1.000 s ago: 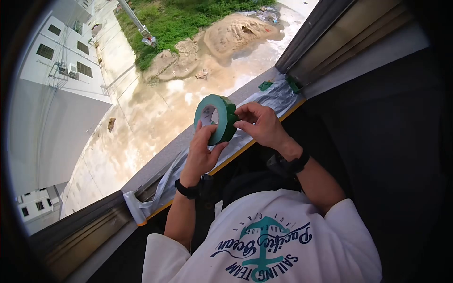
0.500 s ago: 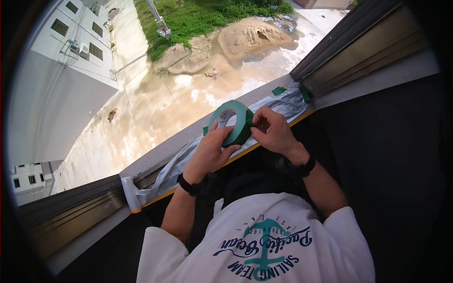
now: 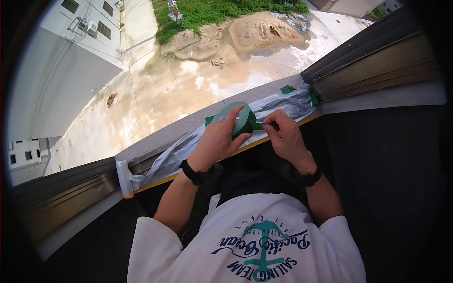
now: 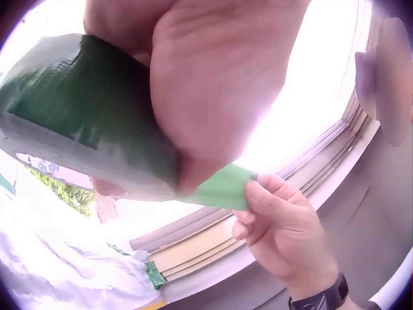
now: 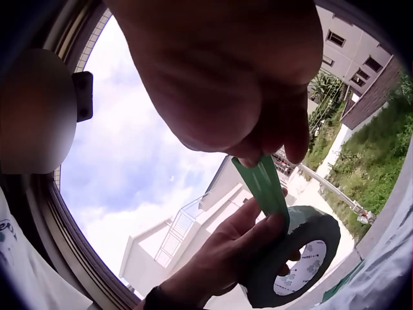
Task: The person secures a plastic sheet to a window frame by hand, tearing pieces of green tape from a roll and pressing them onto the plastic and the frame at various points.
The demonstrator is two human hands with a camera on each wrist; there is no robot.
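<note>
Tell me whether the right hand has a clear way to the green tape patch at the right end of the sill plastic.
Probably yes. The right hand pinches the tape strip from the roll; the patch lies just beyond on the plastic, with nothing between them.

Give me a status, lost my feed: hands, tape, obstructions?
Left hand grips the green tape roll. Right hand pinches the peeled tape end. Plastic sheeting on the sill below; nothing between the hands.
</note>
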